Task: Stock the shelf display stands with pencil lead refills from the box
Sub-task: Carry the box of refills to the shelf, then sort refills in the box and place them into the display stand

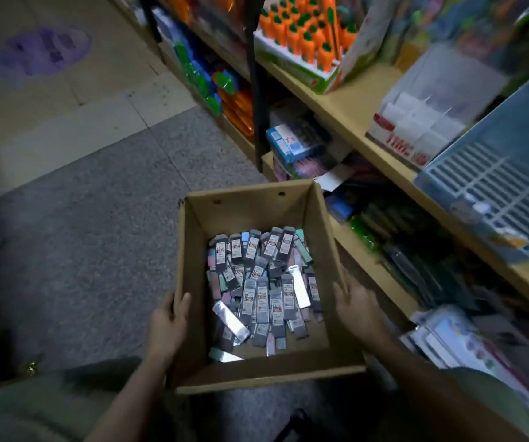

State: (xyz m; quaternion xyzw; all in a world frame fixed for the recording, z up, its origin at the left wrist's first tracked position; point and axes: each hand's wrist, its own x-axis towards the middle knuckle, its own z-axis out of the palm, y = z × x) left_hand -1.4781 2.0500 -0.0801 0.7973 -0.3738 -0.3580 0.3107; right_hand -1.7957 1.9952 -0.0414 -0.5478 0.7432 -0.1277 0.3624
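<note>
- While both hands hold it, the cardboard box [256, 205] sits open-topped over the grey floor [97, 234], its long axis running away from the person toward the shelving.
- Pencil lead refills [258, 285] lie loose in a heap on the box bottom — flat, slim cases, most with their long axes roughly parallel to the box sides, a few skewed; the row at the far end leans with labels up.
- Left hand [167, 327]: on the left wall, thumb hooked over the rim inside, fingers outside — gripping the wall.
- Right hand [357, 306]: flat against the outside of the right wall, fingers straight and together, pressing.
- Refills lie between the two hands, below rim level; neither hand touches them.
- Wooden shelf [346, 106] stands to the right of the box. On it: a white display stand [416, 129] with red lettering and clear dividers, a blue slotted tray [492, 186] beside it, and a carton of carrot-shaped pens [304, 36] farther along.
- Lower shelves hold packed stationery, blurred.
</note>
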